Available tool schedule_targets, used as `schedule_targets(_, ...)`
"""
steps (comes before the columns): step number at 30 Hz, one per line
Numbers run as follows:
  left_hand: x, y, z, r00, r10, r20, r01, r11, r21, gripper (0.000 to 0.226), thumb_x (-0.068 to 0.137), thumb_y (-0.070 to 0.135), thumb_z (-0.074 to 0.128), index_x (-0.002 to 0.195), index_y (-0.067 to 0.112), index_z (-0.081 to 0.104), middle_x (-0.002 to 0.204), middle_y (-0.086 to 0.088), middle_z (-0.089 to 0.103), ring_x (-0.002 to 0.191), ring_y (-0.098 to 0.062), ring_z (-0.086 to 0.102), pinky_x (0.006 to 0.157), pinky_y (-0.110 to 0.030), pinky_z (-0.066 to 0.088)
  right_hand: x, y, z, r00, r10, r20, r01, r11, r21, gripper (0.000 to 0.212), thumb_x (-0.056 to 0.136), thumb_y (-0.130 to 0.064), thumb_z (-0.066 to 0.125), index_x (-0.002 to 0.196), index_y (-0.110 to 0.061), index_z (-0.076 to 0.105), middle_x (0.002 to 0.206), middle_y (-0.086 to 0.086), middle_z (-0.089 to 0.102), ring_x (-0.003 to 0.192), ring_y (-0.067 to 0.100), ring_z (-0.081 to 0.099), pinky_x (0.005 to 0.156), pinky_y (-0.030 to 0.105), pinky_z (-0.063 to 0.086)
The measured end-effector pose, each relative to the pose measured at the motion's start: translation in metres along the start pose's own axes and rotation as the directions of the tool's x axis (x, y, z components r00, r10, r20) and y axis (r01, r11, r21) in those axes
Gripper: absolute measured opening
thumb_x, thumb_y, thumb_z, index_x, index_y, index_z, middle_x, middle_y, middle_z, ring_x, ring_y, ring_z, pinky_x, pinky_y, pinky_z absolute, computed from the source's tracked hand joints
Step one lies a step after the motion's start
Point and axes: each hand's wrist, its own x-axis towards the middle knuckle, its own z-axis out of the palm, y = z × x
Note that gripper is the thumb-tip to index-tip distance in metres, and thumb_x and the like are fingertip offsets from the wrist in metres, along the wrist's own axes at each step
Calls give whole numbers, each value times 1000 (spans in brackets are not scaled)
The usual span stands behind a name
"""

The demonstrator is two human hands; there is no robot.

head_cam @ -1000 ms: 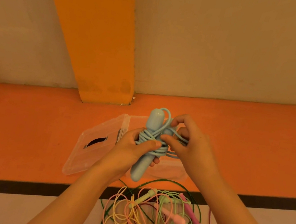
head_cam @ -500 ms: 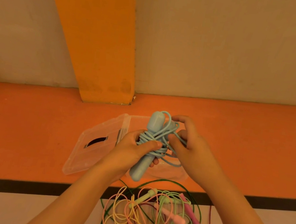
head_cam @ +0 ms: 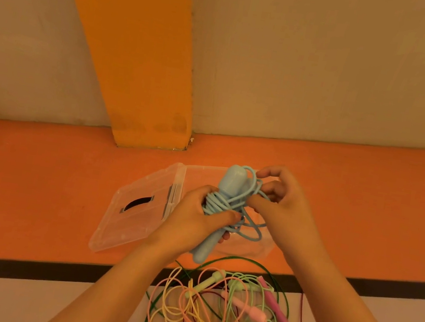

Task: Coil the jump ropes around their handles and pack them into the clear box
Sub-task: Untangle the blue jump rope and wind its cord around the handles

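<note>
Head view: nearest, a tangle of loose jump ropes lies on the white floor. Above it the left hand grips the coiled blue jump rope and the right hand pinches its cord. Beneath them, toward the floor's wall edge, the clear box lies open, its lid flat alongside.

Clear glossy plastic box – smooth matt plastic blue handles, rubbery cords
</note>
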Motion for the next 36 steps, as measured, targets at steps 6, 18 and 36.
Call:
schedule_targets(6,0,-1,4,1000,1,-19,0,999,33,23,86,4,67,106,-3,56,85,-18,66,54,-16,61,53,-23,50,-5,9,11,994,-1,-108,6,999,54,38,75,4,57,82,-29,40,72,11,51,61,17,41,58,38,34)
schedule_targets(18,-1,-3,4,999,13,-33,-12,1000,7,26,88,10,66,110,3,56,91,-21,66,59,-22,62,57,-31,53,-12,6,18,988,0,-153,31,979,202,30,78,-6,70,76,-22,45,88,13,64,74,10,58,63,21,44)
schedule_targets(36,0,-5,7,1000,5,-9,-5,997,-72,24,91,9,61,111,-2,56,84,-20,65,56,-21,61,55,-29,53,-9,-9,5,992,99,76,-123,875,469,34,78,5,60,78,-17,34,60,-8,58,53,4,49,48,13,39)
